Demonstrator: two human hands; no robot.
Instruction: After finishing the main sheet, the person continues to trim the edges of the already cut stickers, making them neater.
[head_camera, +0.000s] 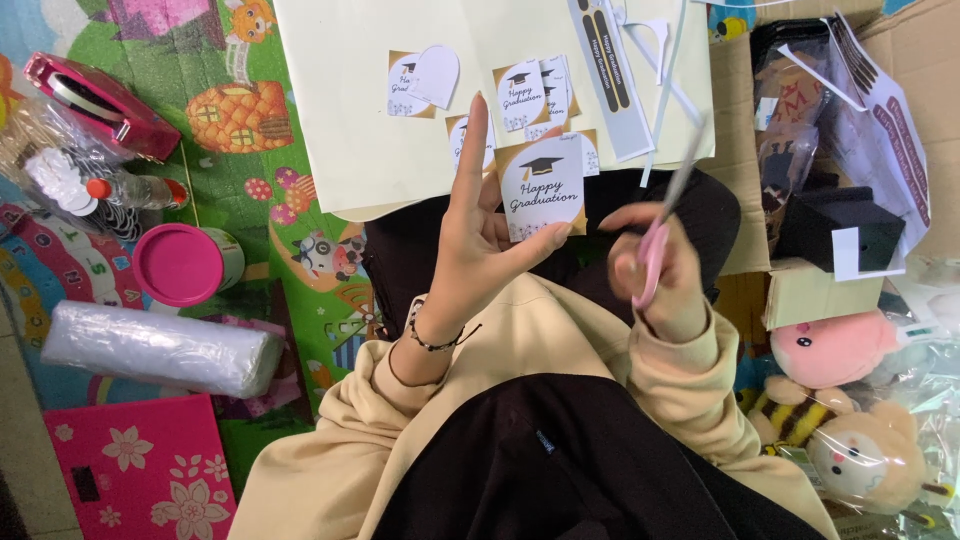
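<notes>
Your left hand is raised over your lap with the fingers spread and pointing up; its grip is a light pinch, thumb tip against the lower edge of a printed card, a white arch shape on a tan square with a graduation cap drawn on it. The other fingers stay clear of the card, and a dark beaded bracelet sits on that wrist. Your right hand is closed around the pink handles of a pair of scissors, whose grey blades angle up and to the right, blurred, just beside the card's right edge; you cannot tell whether the blades touch the card. The card is held in the air just below the near edge of a large cream paper sheet that lies on the floor mat ahead of you. On that sheet, near its lower edge, rest several more cut-outs of the same print, with long paper strips towards its right side. To the left on the colourful play mat are a pink tape dispenser, a pink-lidded tub, a roll of clear wrap and a pink flowered box. To the right, beside an open cardboard box, lie soft toys in clear bags.
</notes>
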